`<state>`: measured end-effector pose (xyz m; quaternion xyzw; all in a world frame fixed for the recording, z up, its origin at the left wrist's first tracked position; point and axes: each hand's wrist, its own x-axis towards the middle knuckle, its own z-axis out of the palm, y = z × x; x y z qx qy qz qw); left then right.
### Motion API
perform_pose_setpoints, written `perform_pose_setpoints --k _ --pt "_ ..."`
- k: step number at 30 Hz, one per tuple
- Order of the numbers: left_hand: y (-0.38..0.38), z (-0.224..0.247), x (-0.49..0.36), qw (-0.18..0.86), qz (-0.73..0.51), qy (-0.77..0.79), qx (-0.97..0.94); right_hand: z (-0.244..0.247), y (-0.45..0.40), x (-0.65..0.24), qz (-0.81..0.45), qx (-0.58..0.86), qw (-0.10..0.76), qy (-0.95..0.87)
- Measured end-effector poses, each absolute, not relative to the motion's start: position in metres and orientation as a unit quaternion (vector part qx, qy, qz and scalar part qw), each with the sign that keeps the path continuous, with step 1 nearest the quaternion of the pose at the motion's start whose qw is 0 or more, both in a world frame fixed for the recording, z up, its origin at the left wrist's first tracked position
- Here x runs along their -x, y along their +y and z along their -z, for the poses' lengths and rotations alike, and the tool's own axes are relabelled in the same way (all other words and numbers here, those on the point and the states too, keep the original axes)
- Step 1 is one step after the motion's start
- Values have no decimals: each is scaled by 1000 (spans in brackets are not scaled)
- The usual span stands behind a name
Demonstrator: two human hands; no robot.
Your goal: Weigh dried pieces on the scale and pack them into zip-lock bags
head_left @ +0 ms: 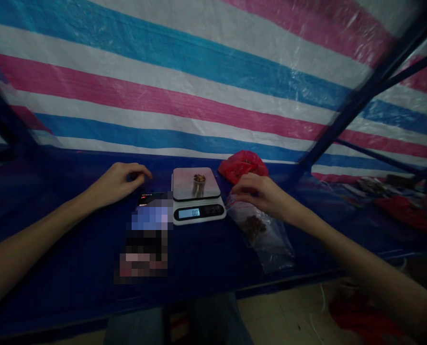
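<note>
Nearest, two legs in jeans (206,318) show under the front edge of the blue counter (206,263). A clear bag (281,251) of brown pieces (253,229) lies close to that edge, its mouth just beside a kitchen scale (215,215). The right hand (258,191) hangs over this mouth with bent fingers; whether its grip is closed on the plastic I cannot tell. The left hand (125,179) is empty, its grip loosely curled with thumb and finger apart, behind a phone-like thing (145,230). On the scale's plate stands a small cup (199,182), heaped to its rim; the display (189,212) reads 0.0. Behind the right hand sits a red bag (242,162), and beyond it hangs a striped sheet (185,100).

A knock from the right hand could tip the cup and scatter its load, and plastic leaning on the scale could upset the reading. The clear bag might spill if tugged.

Pixels mask most of the phone-like thing, the right fingertips are dim, and the red bag's contents are unclear.
</note>
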<state>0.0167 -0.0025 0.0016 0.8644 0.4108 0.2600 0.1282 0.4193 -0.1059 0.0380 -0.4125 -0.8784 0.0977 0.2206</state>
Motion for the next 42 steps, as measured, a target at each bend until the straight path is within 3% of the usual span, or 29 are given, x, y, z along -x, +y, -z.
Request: perform_pose_setpoints --k 3,14,21,26,33,39,42 --pt "-2 1 -17 122 -266 409 -864 -28 -117 -436 -87 437 171 -879" --pt "-2 1 -16 93 -282 388 -872 -44 -166 -444 -65 493 171 -851" --pt "-4 -1 -18 94 -277 383 -876 8 -247 -439 14 619 221 -753" --pt "-6 -3 -21 97 -270 377 -881 24 -231 -421 -6 602 247 -759" --pt "-3 -2 -17 92 -279 392 -872 20 -174 -429 -17 560 275 -781" --pt "-1 -1 -15 81 -290 394 -868 -6 -181 -414 80 538 412 -731" --pt "-1 0 -17 83 -293 382 -873 -39 -179 -383 134 491 440 -740"
